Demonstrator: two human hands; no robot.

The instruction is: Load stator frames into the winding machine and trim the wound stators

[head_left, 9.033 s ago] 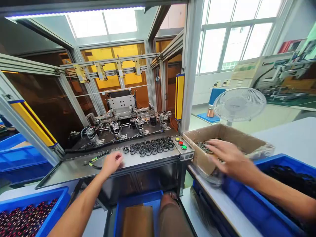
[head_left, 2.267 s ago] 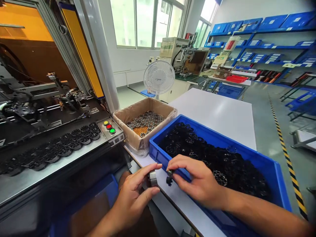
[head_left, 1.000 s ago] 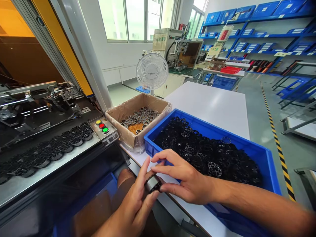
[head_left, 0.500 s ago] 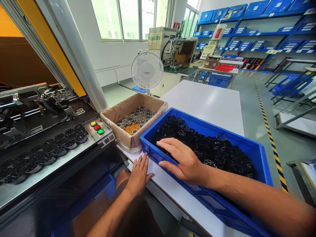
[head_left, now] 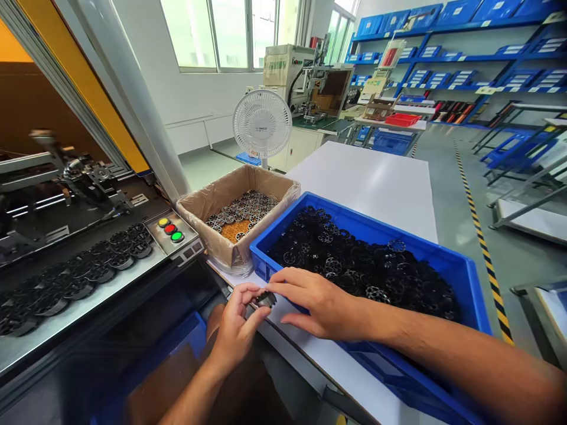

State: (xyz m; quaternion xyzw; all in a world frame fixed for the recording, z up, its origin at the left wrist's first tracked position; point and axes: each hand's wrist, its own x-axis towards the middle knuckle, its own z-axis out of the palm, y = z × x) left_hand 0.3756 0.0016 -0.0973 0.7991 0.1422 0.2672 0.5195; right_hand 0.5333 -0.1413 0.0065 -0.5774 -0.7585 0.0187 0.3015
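Note:
A small black round part (head_left: 266,299) is pinched between the thumb and fingers of my left hand (head_left: 239,321), above the front edge of the white table. My right hand (head_left: 321,301) reaches over the near rim of the blue bin (head_left: 478,295), its fingertips at the top of that part and its thumb apart from the fingers. Many black wheel-like parts (head_left: 354,260) fill the bin. To its left stands a plastic-lined cardboard box (head_left: 221,242) with silver-and-black round parts (head_left: 248,209) and some orange at the bottom.
At the left, a machine has rows of black parts (head_left: 80,274) on its metal ledge, beside a button panel (head_left: 172,233). A white fan (head_left: 262,123) stands behind the box. The white table (head_left: 367,177) extends behind the bin.
My left hand has lifted from the table edge and now holds a black part. My right hand has moved slightly left and down to it. A machine arm at the left has shifted.

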